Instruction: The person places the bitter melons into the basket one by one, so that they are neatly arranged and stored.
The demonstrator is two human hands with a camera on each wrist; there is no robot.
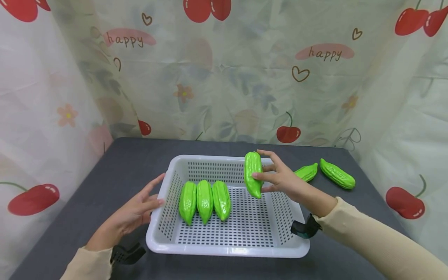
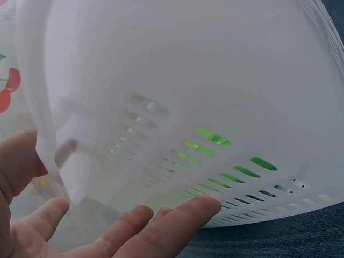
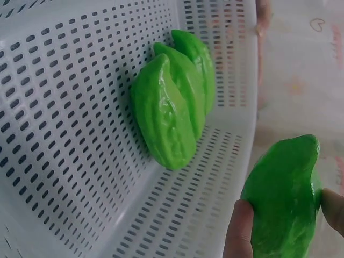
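Observation:
A white perforated plastic basket (image 1: 227, 250) stands on the dark table. Inside it, three green bitter melons (image 1: 205, 200) lie side by side towards the left. Over the basket's back right part, my right hand (image 1: 285, 182) holds another bitter melon (image 1: 252, 175) upright between thumb and fingers. The right wrist view shows this held bitter melon (image 3: 285, 199) close up, with fingertips on both sides. My left hand (image 1: 131, 214) is at the basket's left side, its fingers fairly straight. In the left wrist view, fingers (image 2: 177, 220) lie against the outer wall near the rim.
Two more bitter melons lie on the table right of the basket: one (image 1: 337, 174) further out, the other (image 1: 307, 172) partly behind my right hand. A printed curtain (image 1: 224, 77) hangs behind the table (image 1: 147, 149) and on both sides.

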